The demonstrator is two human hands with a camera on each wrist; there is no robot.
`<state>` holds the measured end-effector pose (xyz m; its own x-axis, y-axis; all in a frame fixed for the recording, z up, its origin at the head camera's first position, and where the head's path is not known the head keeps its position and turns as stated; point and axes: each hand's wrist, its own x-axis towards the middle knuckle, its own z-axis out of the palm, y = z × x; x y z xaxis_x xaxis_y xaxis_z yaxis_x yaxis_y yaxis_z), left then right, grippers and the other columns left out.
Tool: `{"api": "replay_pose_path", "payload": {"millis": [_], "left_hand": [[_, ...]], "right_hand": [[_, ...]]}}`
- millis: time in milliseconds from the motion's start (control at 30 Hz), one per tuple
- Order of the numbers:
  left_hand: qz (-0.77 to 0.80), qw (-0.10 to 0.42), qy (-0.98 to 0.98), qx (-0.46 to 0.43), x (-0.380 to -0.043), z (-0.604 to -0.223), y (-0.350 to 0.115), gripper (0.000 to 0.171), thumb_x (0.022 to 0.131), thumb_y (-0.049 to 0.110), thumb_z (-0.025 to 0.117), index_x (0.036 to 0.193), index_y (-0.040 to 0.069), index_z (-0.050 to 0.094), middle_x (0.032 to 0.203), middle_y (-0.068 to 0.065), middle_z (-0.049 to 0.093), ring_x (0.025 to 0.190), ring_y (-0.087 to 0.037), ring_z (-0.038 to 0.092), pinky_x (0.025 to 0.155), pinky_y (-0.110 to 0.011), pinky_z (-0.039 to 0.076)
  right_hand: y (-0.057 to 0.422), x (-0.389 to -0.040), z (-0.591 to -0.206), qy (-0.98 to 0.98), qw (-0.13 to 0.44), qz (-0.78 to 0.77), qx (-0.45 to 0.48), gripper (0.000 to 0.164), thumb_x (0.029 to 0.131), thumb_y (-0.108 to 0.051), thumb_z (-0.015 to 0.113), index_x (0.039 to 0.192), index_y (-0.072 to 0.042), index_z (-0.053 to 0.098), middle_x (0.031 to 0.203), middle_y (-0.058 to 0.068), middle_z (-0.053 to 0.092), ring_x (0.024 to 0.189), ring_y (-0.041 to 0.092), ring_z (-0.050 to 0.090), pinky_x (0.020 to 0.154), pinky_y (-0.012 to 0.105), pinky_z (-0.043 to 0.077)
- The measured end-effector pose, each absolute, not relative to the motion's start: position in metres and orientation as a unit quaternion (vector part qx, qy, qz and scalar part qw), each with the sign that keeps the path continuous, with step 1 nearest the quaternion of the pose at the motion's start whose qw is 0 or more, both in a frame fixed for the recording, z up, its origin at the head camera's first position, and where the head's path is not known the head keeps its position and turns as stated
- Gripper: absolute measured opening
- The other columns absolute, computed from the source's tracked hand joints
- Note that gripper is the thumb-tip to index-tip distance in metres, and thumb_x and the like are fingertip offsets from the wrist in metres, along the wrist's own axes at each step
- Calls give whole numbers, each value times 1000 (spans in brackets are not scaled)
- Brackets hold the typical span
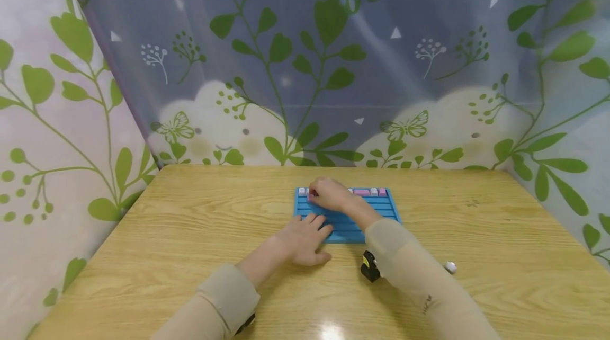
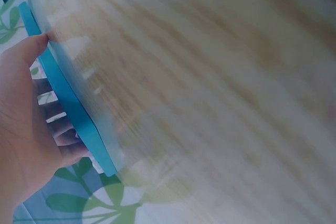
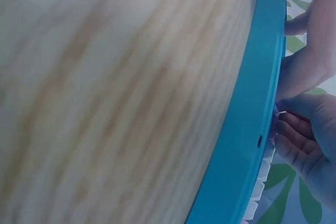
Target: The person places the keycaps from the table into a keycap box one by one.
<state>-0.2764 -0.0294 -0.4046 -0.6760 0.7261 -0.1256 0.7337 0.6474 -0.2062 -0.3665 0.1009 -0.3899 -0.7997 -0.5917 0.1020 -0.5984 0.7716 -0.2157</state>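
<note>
A blue keycap tray (image 1: 352, 234) with ridged rows lies on the table, white and pink keycaps (image 1: 362, 192) along its far row. My right hand (image 1: 331, 194) is over the far left part of the tray, thumb and fingers pinching a pink keycap (image 1: 310, 198). In the right wrist view, the right hand (image 3: 307, 140) has its fingertips together at the row of white keycaps (image 3: 257, 190). My left hand (image 1: 307, 239) rests with spread fingers on the tray's near left part; its thumb reaches the blue edge (image 2: 68, 100) in the left wrist view.
A small white piece (image 1: 450, 267) lies on the wooden table (image 1: 190, 234) to the right of my right forearm. A black wrist camera (image 1: 370, 267) sits under the right sleeve. Patterned cloth (image 1: 286, 64) hangs behind and at both sides of the table.
</note>
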Motion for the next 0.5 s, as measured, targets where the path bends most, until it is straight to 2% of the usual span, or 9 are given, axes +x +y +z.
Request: {"api": "replay_pose_path", "payload": {"millis": [133, 500], "left_hand": [[-119, 16, 908, 402, -276, -403, -30, 65, 91, 59, 38, 140, 15, 39, 135, -6, 39, 123, -23, 36, 95, -44, 38], [-124, 10, 907, 403, -276, -404, -30, 65, 91, 59, 38, 139, 15, 39, 134, -5, 40, 121, -22, 37, 93, -43, 39]], "right_hand": [[99, -367, -388, -939, 13, 115, 323, 14, 92, -13, 58, 97, -4, 68, 95, 8, 64, 89, 22, 60, 79, 34, 48], [96, -370, -392, -935, 19, 125, 332, 13, 91, -11, 59, 95, -4, 68, 92, 8, 65, 88, 22, 60, 78, 34, 49]]}}
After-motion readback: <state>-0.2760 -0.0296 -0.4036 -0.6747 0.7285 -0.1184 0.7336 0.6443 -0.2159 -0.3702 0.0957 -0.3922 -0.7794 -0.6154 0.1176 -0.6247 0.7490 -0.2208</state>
